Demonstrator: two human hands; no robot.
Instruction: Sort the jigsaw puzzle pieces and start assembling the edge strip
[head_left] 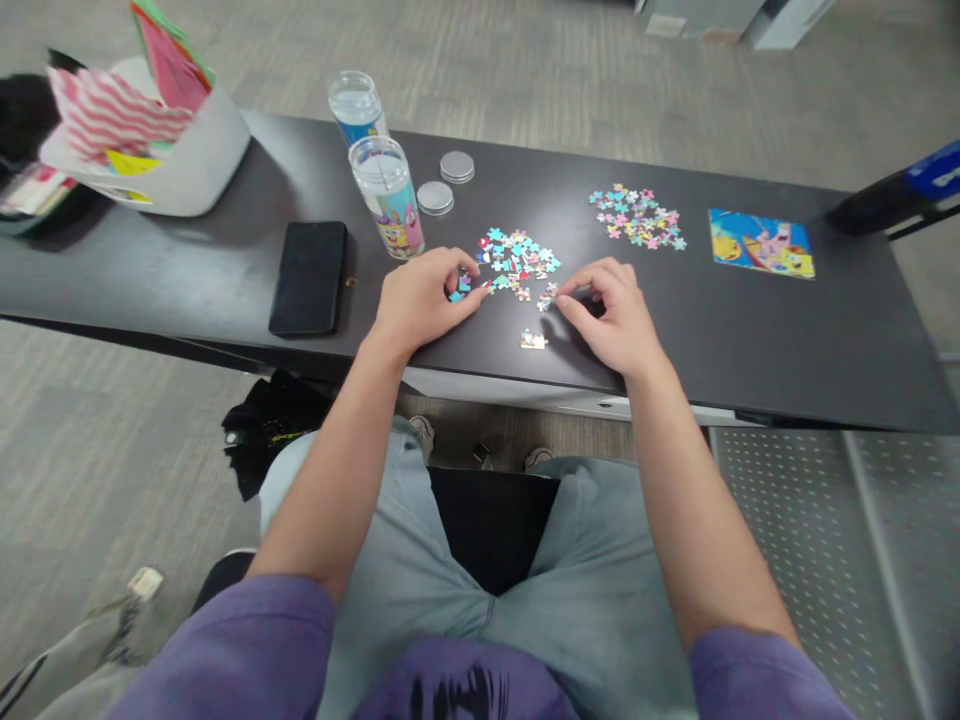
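Observation:
A pile of jigsaw puzzle pieces [517, 254] lies on the dark tabletop between my hands. My left hand [424, 300] rests at the pile's left edge, thumb and forefinger apart, with a few blue pieces [460, 287] in the gap between them. At the pile's lower right, my right hand [616, 315] pinches a small puzzle piece [547, 297] at its edge, with thumb and forefinger together. Nearer to me lies a pale, straight-edged section of puzzle [533, 340], apart from both hands. The curled fingers of my right hand are partly hidden.
Further right are a second heap of pieces [637, 217] and a cartoon picture card [762, 243]. On the left stand two clear jars [390, 205] beside two silver lids [436, 198], a black phone [308, 278] and a white basket [214, 150]. A dark cylinder [870, 205] stands far right.

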